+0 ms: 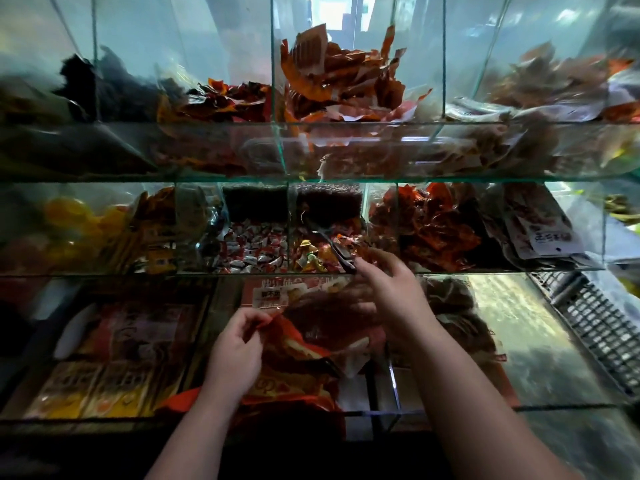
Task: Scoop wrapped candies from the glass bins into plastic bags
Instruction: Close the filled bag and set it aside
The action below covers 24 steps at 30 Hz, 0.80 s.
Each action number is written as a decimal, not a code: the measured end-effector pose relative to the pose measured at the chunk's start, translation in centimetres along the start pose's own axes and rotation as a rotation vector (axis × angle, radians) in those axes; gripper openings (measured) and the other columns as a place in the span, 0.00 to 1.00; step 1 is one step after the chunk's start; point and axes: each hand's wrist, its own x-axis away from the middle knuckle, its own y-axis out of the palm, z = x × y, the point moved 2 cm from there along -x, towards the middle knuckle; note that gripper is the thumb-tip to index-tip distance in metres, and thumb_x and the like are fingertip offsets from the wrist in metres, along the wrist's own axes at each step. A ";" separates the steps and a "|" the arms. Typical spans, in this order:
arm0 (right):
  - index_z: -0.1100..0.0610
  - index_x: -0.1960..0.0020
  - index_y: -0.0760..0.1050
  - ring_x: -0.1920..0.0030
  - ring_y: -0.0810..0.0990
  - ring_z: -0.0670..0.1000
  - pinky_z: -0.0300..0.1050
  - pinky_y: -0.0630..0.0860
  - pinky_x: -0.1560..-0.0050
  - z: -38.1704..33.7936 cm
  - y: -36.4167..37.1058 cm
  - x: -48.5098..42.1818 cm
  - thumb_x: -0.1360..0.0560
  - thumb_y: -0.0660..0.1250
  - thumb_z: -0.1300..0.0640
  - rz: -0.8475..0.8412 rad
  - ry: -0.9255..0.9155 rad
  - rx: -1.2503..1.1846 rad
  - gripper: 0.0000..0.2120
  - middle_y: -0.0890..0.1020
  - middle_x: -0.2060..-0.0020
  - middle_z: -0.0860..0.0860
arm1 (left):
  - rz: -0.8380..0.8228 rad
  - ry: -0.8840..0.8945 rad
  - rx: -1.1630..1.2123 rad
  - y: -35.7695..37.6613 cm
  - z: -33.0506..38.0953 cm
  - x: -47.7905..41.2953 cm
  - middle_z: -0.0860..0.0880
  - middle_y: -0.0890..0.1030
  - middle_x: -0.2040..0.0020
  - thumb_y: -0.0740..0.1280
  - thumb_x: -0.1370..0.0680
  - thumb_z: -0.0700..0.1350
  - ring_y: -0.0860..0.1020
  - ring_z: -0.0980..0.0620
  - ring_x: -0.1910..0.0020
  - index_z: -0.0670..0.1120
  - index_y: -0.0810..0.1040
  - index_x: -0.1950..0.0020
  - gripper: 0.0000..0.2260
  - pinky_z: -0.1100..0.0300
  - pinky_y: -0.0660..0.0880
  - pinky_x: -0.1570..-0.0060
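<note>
The left hand (239, 344) pinches the rim of the red bag (311, 334), holding its mouth open just below the middle shelf, likely to catch a pour. In the bin (289, 220) above lie the candies (311, 254), the scoop (325, 237) dug among them, its handle pinched by the right hand (391, 292). The glass front edge and the shelf overhead leave little room for lifting out.

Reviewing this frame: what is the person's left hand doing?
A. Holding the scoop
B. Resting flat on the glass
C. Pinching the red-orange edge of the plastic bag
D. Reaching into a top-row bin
C: the left hand has thumb and fingers curled onto the red-orange edge of the plastic bag, while the right hand takes the scoop by its handle.
</note>
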 end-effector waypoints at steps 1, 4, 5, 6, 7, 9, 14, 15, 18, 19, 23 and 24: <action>0.46 0.34 0.75 0.60 0.86 0.52 0.46 0.83 0.64 0.3 -0.9 0.5 0.24 0.73 0.48 0.064 -0.051 0.094 0.19 0.86 0.51 0.55 | -0.019 0.016 0.038 -0.2 0.2 0.3 0.54 0.85 0.49 0.65 0.18 0.37 0.83 0.55 0.48 0.57 0.79 0.55 0.15 0.56 0.80 0.49; 0.39 0.48 0.79 0.59 0.85 0.40 0.32 0.79 0.64 1.2 -4.3 3.4 0.29 0.70 0.46 0.244 -0.356 0.305 0.09 0.86 0.56 0.42 | -0.047 0.084 0.156 -1.2 1.2 1.8 0.52 0.86 0.48 0.63 0.19 0.31 0.84 0.58 0.52 0.45 0.77 0.51 0.10 0.66 0.79 0.57; 0.40 0.52 0.79 0.58 0.84 0.38 0.27 0.76 0.62 1.6 -5.5 4.5 0.29 0.68 0.50 0.303 -0.450 0.338 0.08 0.85 0.57 0.38 | -0.041 0.097 0.187 -1.8 1.4 2.1 0.50 0.86 0.49 0.62 0.20 0.29 0.84 0.59 0.55 0.43 0.77 0.50 0.10 0.68 0.78 0.60; 0.41 0.53 0.80 0.56 0.83 0.38 0.25 0.75 0.61 2.3 -6.9 5.4 0.29 0.66 0.54 0.360 -0.496 0.348 0.10 0.84 0.56 0.37 | -0.032 0.102 0.225 -2.3 1.7 2.5 0.48 0.86 0.52 0.62 0.21 0.27 0.84 0.58 0.57 0.43 0.78 0.50 0.12 0.67 0.79 0.61; 0.41 0.53 0.81 0.55 0.83 0.38 0.24 0.74 0.59 3.0 -8.2 6.2 0.30 0.65 0.57 0.392 -0.499 0.333 0.13 0.85 0.56 0.38 | -0.013 0.112 0.261 -2.7 2.0 2.6 0.46 0.86 0.53 0.62 0.22 0.26 0.85 0.56 0.58 0.44 0.78 0.49 0.14 0.65 0.80 0.60; 0.40 0.51 0.83 0.51 0.84 0.40 0.26 0.76 0.54 4.6 -10.2 6.7 0.31 0.61 0.61 0.355 -0.442 0.276 0.20 0.86 0.53 0.41 | 0.024 0.145 0.321 -3.0 3.4 2.9 0.44 0.86 0.51 0.63 0.22 0.27 0.85 0.51 0.55 0.45 0.81 0.46 0.15 0.60 0.82 0.57; 0.38 0.29 0.73 0.25 0.71 0.46 0.39 0.71 0.30 6.0 -10.3 7.0 0.34 0.66 0.66 -0.342 -0.280 0.188 0.39 0.77 0.29 0.42 | 0.227 0.208 0.341 -2.4 8.0 2.0 0.45 0.86 0.55 0.70 0.21 0.40 0.85 0.49 0.59 0.48 0.81 0.48 0.04 0.59 0.81 0.63; 0.38 0.25 0.67 0.23 0.68 0.45 0.40 0.69 0.27 5.9 -9.8 6.9 0.33 0.71 0.64 -0.445 -0.276 0.229 0.41 0.73 0.25 0.42 | 0.222 0.225 0.329 -2.1 8.8 1.6 0.45 0.86 0.56 0.70 0.20 0.40 0.85 0.47 0.58 0.47 0.81 0.47 0.04 0.57 0.81 0.63; 0.35 0.23 0.61 0.28 0.74 0.42 0.42 0.75 0.33 5.2 -8.3 6.0 0.33 0.83 0.51 -0.375 -0.210 0.208 0.47 0.75 0.29 0.40 | 0.173 0.216 0.350 -1.0 11.3 0.9 0.44 0.86 0.58 0.72 0.21 0.43 0.85 0.44 0.63 0.48 0.82 0.50 0.02 0.54 0.81 0.70; 0.37 0.24 0.64 0.32 0.79 0.43 0.43 0.78 0.35 4.8 -8.0 5.6 0.35 0.84 0.50 -0.294 -0.193 0.174 0.46 0.79 0.33 0.41 | 0.159 0.214 0.363 -0.8 11.8 0.6 0.44 0.86 0.59 0.73 0.22 0.45 0.85 0.45 0.65 0.50 0.83 0.52 0.01 0.54 0.80 0.72; 0.46 0.42 0.83 0.44 0.87 0.54 0.51 0.83 0.44 3.7 -8.2 4.4 0.29 0.79 0.55 -0.077 -0.214 0.079 0.16 0.88 0.47 0.50 | 0.121 0.220 0.346 -1.2 12.2 -1.2 0.44 0.86 0.63 0.74 0.23 0.46 0.84 0.49 0.69 0.52 0.84 0.57 0.03 0.57 0.78 0.75; 0.46 0.45 0.84 0.47 0.88 0.55 0.50 0.84 0.47 3.6 -8.4 4.4 0.28 0.78 0.54 -0.046 -0.222 0.060 0.12 0.89 0.49 0.51 | 0.119 0.204 0.350 -1.6 11.8 -1.8 0.45 0.86 0.62 0.73 0.22 0.46 0.84 0.50 0.68 0.52 0.85 0.57 0.05 0.58 0.78 0.75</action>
